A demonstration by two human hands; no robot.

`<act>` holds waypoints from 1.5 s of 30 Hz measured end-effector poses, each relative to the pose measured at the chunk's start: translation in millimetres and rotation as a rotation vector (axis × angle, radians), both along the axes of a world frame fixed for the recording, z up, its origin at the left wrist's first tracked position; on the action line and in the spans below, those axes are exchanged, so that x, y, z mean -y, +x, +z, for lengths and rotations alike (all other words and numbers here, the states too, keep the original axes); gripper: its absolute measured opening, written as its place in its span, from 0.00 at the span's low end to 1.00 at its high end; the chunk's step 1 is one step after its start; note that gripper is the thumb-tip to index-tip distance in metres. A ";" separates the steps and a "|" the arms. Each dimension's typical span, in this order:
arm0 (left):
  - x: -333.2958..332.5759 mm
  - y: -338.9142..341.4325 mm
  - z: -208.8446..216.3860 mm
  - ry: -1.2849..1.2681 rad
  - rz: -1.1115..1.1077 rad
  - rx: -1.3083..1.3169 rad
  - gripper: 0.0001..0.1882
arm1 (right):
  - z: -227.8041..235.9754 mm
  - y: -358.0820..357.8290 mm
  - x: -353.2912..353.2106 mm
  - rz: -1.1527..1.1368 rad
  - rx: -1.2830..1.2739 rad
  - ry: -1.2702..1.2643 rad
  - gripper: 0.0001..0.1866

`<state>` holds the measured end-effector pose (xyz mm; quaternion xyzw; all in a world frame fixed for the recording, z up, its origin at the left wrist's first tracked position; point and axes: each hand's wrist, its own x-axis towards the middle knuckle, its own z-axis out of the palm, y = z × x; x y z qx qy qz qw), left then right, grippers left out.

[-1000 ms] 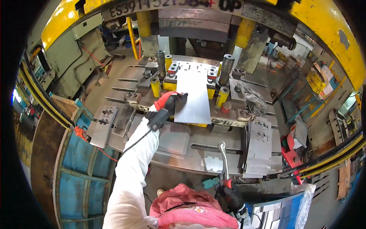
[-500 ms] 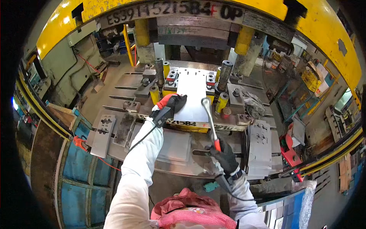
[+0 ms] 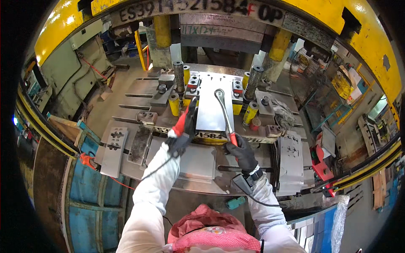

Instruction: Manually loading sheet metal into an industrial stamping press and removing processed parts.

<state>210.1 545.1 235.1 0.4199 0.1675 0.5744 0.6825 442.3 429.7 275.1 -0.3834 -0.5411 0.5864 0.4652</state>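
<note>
A bright flat metal sheet (image 3: pixel 214 105) lies on the lower die of the press, between the guide posts. My right hand (image 3: pixel 242 156), in a black glove, is closed round the red handle of a ratchet wrench (image 3: pixel 223 109). The wrench's shiny round head is over the sheet, pointing away from me. In a red and black glove, my left hand (image 3: pixel 185 122) is at the sheet's left edge. Its fingers are stretched forward and hold nothing that I can see. Cabled dark devices are strapped at both wrists.
Flat grey sheets (image 3: pixel 197 162) are stacked in front of the die. Cut-out plates (image 3: pixel 291 160) form a pile on the right, and another cut plate (image 3: pixel 114 147) lies left. Dark guide posts (image 3: pixel 253 82) and yellow cylinders (image 3: pixel 174 104) flank the sheet. The upper die (image 3: pixel 223 36) hangs above.
My left hand has drawn back from over the sheet to its left edge, its fingers straightening. My right hand has moved forward, carrying the wrench head farther over the sheet.
</note>
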 end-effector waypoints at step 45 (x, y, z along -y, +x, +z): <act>86.3 67.3 29.0 -0.419 0.044 0.344 0.18 | -62.9 24.2 249.6 -0.386 0.039 -0.409 0.22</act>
